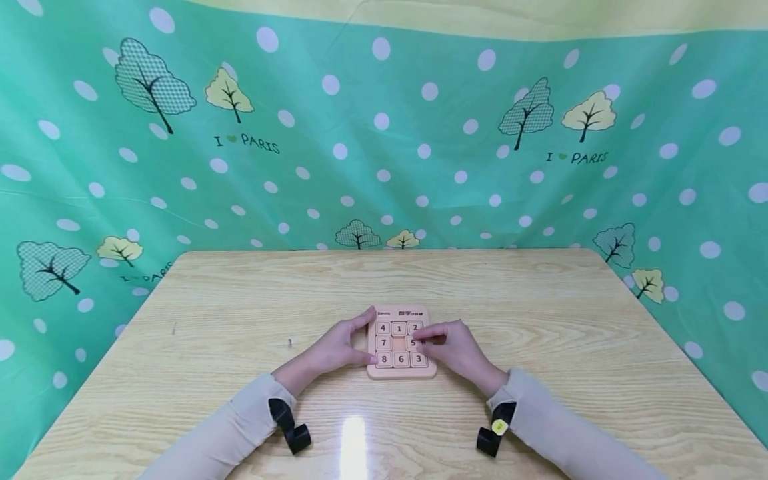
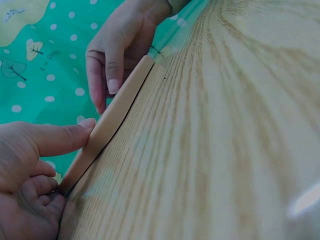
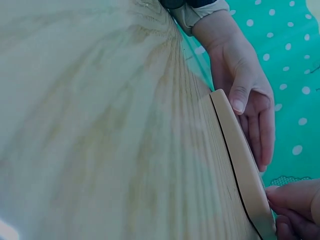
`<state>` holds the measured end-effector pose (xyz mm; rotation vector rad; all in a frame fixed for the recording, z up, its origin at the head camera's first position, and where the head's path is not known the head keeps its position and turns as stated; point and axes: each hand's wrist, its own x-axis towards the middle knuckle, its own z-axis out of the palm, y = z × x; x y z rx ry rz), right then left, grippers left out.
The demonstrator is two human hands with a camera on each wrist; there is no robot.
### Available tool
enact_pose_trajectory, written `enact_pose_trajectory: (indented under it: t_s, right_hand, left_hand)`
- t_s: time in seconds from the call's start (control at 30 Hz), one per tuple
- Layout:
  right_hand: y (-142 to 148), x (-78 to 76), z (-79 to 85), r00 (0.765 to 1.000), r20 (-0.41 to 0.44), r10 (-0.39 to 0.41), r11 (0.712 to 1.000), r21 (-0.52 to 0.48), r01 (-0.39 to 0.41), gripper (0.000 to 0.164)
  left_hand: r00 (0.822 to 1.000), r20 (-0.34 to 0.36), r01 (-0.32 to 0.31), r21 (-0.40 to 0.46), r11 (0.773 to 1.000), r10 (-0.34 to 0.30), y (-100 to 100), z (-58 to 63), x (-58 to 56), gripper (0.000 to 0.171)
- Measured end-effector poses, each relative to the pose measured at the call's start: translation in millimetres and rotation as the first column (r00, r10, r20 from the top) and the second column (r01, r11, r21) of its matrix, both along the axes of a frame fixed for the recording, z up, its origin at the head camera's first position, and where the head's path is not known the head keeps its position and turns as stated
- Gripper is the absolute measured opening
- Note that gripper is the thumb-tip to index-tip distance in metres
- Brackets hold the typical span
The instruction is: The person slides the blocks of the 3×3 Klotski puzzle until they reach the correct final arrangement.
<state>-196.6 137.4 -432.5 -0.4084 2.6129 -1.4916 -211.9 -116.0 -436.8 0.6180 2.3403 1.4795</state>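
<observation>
A pale number sliding puzzle [image 1: 402,375] lies flat on the table, its tiles reading 4 1 2, 7 and 5, then 8 6 3, with a vacant slot between 7 and 5. My left hand [image 1: 337,347] holds the frame along its left side, index finger at the top corner and thumb at the lower one. Over the right column, my right hand [image 1: 461,352] has thumb and index finger at the number 5 tile [image 1: 412,343], which sits slightly left of the tiles above and below. Both wrist views show the puzzle's side [image 2: 116,107] edge-on, hiding the tiles.
The wooden table [image 1: 252,293] extends around the puzzle on all sides. A small dark mark [image 1: 290,343] lies left of the left hand. Behind the table hangs a green dotted cloth [image 1: 384,147]. Black straps [image 1: 291,427] circle both sleeves.
</observation>
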Motion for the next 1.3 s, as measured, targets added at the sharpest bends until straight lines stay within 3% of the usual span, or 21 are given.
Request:
enact_pose_trajectory:
  t_s: [0.23, 0.97, 1.3]
  right_hand:
    - [-7, -0.1, 1.6, 1.0, -0.006, 0.02, 1.0, 0.008, -0.02, 0.02]
    - [1, 3.0, 3.9, 0.998, -0.041, -0.05, 0.997, 0.063, 0.053, 0.02]
    - [-7, 1.5, 2.6, 0.998, -0.063, -0.023, 0.998, 0.057, 0.027, 0.021]
  left_hand:
    - [1.0, -0.002, -0.001, -0.01, 1.0, 0.001, 1, -0.2, 0.4, 0.092]
    - [1.0, 0.004, -0.01, -0.013, 1.0, 0.01, 1, 0.5, 1.3, 0.092]
    - [1.0, -0.001, -0.018, -0.026, 1.0, 0.018, 1, 0.7, 1.5, 0.092]
